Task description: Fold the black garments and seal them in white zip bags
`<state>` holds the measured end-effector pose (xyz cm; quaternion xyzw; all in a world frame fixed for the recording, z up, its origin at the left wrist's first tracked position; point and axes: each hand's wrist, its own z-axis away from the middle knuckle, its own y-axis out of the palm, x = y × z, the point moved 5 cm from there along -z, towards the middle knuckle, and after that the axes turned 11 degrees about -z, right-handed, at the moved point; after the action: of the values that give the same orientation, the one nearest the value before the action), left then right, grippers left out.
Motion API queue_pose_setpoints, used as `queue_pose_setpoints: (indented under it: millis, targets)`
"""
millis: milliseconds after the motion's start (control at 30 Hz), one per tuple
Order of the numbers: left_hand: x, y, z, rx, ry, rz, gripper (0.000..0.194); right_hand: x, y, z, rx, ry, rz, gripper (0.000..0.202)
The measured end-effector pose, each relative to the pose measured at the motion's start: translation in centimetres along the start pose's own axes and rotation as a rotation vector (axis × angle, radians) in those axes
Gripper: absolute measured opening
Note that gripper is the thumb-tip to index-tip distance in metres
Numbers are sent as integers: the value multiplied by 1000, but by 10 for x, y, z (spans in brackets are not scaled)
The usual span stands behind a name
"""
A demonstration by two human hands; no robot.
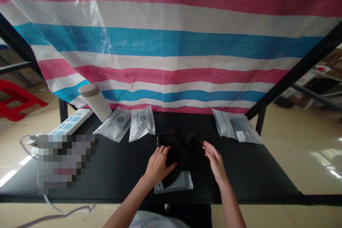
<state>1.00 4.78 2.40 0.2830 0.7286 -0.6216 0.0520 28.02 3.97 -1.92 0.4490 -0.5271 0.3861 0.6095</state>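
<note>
A bunched piece of black cloth (184,149) lies in front of me; its exact kind cannot be made out. My left hand (158,166) rests on its left side, thumb spread away from the curved fingers. At the right edge of the cloth, my right hand (216,162) touches it with fingertips stretched out and slightly apart. Partly under the cloth is a clear plastic bag (184,182), its lower part showing near the table's front edge.
On the black table (120,171) stand a white bottle (96,103) and a power strip (71,123) at back left. Printed pouches (142,124) lie beside the bottle. Another plastic pouch (237,126) lies at back right. A striped sheet (171,42) hangs behind; a blurred-out item (65,162) lies left.
</note>
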Motion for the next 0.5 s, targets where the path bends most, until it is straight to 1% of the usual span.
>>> queue_pose_setpoints:
  millis: [67,167,233,300,367,433,500]
  targets:
    - [-2,8,-1,32,30,-64,46,3,6,3,83,-54,72,49]
    - [-4,10,2,48,48,-91,32,3,9,6,131,-67,155,51]
    - [-4,10,3,48,49,-80,23,2,8,6,136,-88,200,58]
    - [-2,10,1,46,46,-63,23,1,8,4,149,-117,255,68]
    - [0,9,-5,39,42,-42,24,1,10,1,156,-140,311,73]
    - [2,6,-12,8,38,-10,23,4,12,-3,141,-156,344,74]
    - [4,-1,-19,-56,25,41,22,9,12,-7,106,-169,340,74]
